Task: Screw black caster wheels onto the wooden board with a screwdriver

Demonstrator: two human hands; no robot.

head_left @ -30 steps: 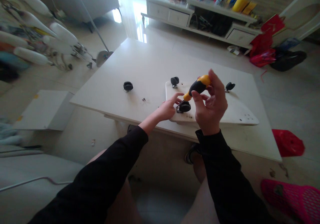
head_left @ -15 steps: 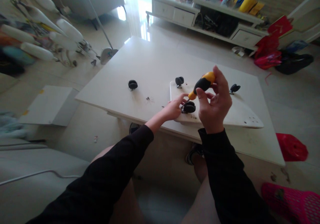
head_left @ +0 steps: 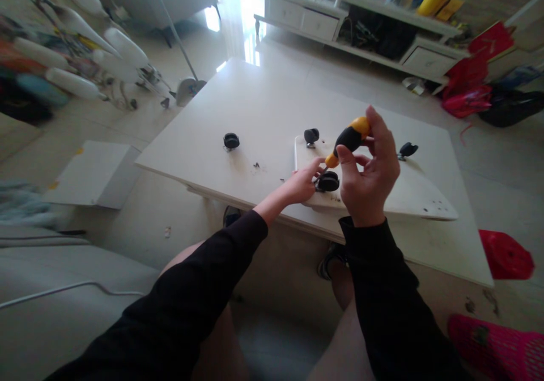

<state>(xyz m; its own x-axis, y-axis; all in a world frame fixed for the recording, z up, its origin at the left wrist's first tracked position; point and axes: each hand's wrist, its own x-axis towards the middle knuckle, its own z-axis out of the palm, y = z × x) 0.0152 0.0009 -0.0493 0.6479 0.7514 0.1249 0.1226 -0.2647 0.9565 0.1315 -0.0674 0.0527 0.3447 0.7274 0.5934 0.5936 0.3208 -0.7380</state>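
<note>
My R grip (head_left: 370, 178) is clamped on the screwdriver (head_left: 349, 138), long axis slanting down near-left to the nearest caster (head_left: 330, 181), L grip (head_left: 302, 183) closer, can't say if pinching.

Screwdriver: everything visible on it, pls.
The screwdriver has a thick, rounded handle, yellow at both ends with a black, rubbery-looking middle, and a thin, metallic-looking shaft. It is tilted, its handle end up and to the right, its shaft slanting down to the left toward the base of the near black caster on the white board. The right hand holds the handle; the left hand has its fingers beside the shaft, contact unclear. Its tip is hidden.
</note>
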